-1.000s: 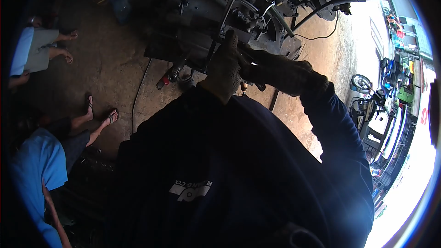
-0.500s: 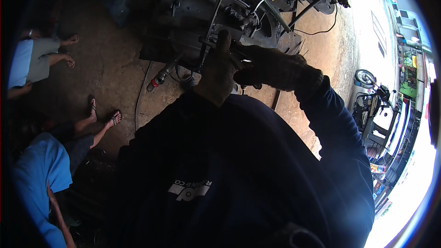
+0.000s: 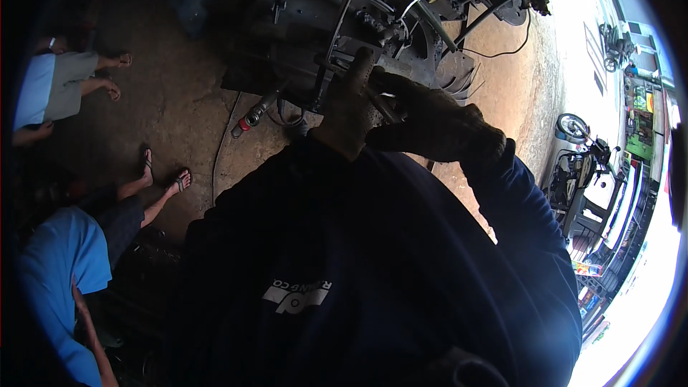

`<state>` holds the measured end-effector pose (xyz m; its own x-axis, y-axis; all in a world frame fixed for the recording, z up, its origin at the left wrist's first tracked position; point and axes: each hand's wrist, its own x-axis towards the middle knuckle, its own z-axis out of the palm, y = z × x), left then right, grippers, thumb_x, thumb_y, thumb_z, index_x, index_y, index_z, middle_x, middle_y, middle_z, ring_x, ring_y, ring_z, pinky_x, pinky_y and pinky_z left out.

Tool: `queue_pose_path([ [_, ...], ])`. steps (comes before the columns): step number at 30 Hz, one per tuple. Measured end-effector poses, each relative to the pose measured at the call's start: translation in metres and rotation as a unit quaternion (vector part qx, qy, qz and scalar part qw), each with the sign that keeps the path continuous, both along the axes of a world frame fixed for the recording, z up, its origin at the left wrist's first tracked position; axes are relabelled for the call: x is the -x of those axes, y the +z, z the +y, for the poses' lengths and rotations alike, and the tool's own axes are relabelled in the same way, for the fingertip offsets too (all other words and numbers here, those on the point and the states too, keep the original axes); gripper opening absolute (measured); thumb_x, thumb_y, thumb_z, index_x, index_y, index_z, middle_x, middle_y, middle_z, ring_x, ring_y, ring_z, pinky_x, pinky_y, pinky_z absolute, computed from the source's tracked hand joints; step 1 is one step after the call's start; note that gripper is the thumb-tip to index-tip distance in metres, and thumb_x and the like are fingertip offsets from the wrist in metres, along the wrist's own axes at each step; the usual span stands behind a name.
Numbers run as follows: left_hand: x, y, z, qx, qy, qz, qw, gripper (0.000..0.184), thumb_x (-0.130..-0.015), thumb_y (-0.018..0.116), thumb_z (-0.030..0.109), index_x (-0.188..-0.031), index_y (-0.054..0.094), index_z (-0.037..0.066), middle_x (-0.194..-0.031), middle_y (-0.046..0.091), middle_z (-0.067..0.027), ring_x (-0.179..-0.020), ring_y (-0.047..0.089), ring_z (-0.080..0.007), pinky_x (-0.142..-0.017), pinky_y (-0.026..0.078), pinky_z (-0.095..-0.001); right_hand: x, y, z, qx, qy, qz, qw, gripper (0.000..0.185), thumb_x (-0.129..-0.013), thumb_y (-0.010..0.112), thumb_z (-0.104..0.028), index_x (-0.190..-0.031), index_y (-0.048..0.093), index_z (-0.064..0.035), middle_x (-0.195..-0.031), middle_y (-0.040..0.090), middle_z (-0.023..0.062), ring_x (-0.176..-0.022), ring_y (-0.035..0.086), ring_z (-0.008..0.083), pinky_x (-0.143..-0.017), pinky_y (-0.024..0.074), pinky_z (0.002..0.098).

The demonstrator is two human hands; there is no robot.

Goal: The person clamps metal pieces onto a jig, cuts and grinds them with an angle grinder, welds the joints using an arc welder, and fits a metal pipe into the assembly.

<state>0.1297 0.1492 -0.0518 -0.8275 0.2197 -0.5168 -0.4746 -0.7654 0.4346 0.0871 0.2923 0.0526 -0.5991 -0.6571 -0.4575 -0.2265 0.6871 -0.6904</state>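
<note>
My left hand, in a worn work glove, has its fingers folded at the near edge of a dark metal frame; what lies inside them is hidden. Close on its right is my right hand, also gloved, with the fingers curled round a dark metal rod that slants between the two hands. An upright metal bar of the frame stands just beyond my left hand. To the left, a metal tool with a red ring juts out from under the frame.
Two seated people are on the left, one in grey shorts, one in a blue shirt. A cable runs over the brown floor. Parked motorcycles and shelves are at the right.
My right hand has shifted slightly down and turned, and the rod between my hands shows more clearly. My left hand has moved little.
</note>
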Motion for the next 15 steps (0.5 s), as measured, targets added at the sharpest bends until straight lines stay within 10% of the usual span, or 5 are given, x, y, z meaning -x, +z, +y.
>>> queue_pose_path([
  [8, 0.0, 0.001, 0.009, 0.025, 0.019, 0.008, 0.999, 0.058, -0.101, 0.048, 0.062, -0.115, 0.062, 0.007, -0.104, 0.067, -0.0124, -0.098, 0.067, -0.0226, -0.083, 0.056, -0.039, 0.005, 0.012, -0.004, -0.033, -0.026, -0.091, 0.995, 0.073, -0.089, 0.079, -0.027, -0.149, 0.043, -0.0052, -0.142, 0.055, 0.0191, -0.131, 0.056, 0.0315, -0.105, 0.0506, 0.0423],
  [15, 0.001, -0.023, 0.014, -0.009, 0.072, 0.043, 0.996, 0.05, -0.103, 0.052, 0.052, -0.116, 0.061, 0.005, -0.108, 0.068, -0.0129, -0.099, 0.068, -0.0248, -0.086, 0.057, -0.0411, -0.012, -0.052, 0.046, 0.267, -0.204, -0.069, 0.939, 0.068, -0.096, 0.067, -0.043, -0.146, 0.046, -0.0008, -0.128, 0.06, 0.0158, -0.112, 0.061, 0.0234, -0.1, 0.0506, 0.0369],
])
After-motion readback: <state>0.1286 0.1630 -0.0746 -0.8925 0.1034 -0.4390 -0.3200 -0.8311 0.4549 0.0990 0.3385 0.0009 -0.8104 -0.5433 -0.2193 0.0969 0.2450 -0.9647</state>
